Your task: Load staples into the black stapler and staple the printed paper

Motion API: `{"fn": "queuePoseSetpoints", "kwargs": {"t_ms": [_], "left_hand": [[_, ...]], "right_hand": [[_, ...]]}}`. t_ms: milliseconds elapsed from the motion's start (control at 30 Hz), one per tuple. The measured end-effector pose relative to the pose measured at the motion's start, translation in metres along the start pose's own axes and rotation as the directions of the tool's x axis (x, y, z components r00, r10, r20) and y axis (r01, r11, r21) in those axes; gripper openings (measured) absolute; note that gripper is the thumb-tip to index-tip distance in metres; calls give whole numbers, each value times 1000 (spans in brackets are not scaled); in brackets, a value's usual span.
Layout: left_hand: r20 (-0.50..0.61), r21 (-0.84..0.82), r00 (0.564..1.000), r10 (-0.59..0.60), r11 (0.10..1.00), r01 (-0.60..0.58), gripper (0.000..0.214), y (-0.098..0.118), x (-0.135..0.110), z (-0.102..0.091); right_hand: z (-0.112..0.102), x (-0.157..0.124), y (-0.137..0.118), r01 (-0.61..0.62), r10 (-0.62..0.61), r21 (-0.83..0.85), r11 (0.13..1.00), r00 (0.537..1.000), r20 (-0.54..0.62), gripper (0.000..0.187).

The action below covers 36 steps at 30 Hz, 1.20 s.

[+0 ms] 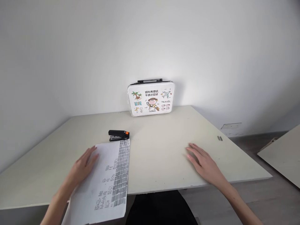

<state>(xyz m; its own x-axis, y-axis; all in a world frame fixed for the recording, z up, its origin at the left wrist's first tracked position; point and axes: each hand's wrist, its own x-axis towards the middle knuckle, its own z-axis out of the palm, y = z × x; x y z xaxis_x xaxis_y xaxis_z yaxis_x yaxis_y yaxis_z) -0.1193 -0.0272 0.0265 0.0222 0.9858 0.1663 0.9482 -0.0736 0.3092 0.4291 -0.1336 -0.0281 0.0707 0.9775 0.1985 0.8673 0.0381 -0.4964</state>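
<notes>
Printed paper sheets (105, 178) lie on the left of the table, hanging over its front edge. My left hand (83, 165) rests on their left side, fingers stretched out and not gripping. Just beyond the top of the paper lies a black stapler (119, 135) with an orange patch on its right end. My right hand (203, 161) lies on the bare tabletop to the right, fingers extended, with nothing in it. A small strip of metal staples (219, 138) sits beyond it, near the table's right edge.
A white case (152, 100) with a black handle and cartoon travel prints stands upright at the back of the pale table (159, 156), close to the wall. Another pale surface (283, 153) is at the far right, across a gap of floor.
</notes>
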Motion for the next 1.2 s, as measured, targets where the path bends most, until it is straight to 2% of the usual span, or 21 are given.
{"fn": "queuePoseSetpoints", "kwargs": {"t_ms": [100, 200, 433, 667, 733, 800, 900, 967, 1033, 1200], "left_hand": [[-23, -90, 996, -83, 993, 80, 64, -6, 13, -10], [-30, -123, 992, -123, 985, 118, 65, -4, 12, -13], [0, -60, 992, -126, 990, 126, 71, 6, 7, -11], [9, -25, 995, -96, 995, 96, 71, 5, 7, -12], [-26, -13, 1000, -10, 1000, 10, 67, 11, 7, -8], [-44, 5, 991, 127, 992, -127, 61, 26, 8, 1], [67, 44, 960, 270, 961, -274, 63, 57, 10, 21], [178, 68, 947, 267, 957, -282, 71, 76, 12, 35], [227, 91, 942, 246, 958, -272, 76, 87, 14, 45], [200, 138, 950, 238, 953, -268, 74, 86, 23, 56]], "right_hand": [[0, -1, 1, -22, 22, 23, 1000, 1000, 1, 58], [0, -2, 1, -55, 55, 61, 997, 998, 9, 58], [0, -3, 4, -82, 85, 123, 989, 996, -14, 55], [1, -3, 5, -69, 73, 129, 989, 997, -26, 54], [1, -3, 4, -61, 66, 127, 990, 997, -33, 54], [0, -3, 3, -53, 58, 122, 991, 998, -37, 54], [-1, -2, 2, -56, 60, 113, 992, 998, -31, 54], [-1, -2, 2, -57, 61, 112, 992, 998, -27, 54], [-1, -2, 2, -48, 52, 112, 993, 998, -30, 54], [-1, -3, 3, -34, 40, 116, 993, 998, -48, 53]]}}
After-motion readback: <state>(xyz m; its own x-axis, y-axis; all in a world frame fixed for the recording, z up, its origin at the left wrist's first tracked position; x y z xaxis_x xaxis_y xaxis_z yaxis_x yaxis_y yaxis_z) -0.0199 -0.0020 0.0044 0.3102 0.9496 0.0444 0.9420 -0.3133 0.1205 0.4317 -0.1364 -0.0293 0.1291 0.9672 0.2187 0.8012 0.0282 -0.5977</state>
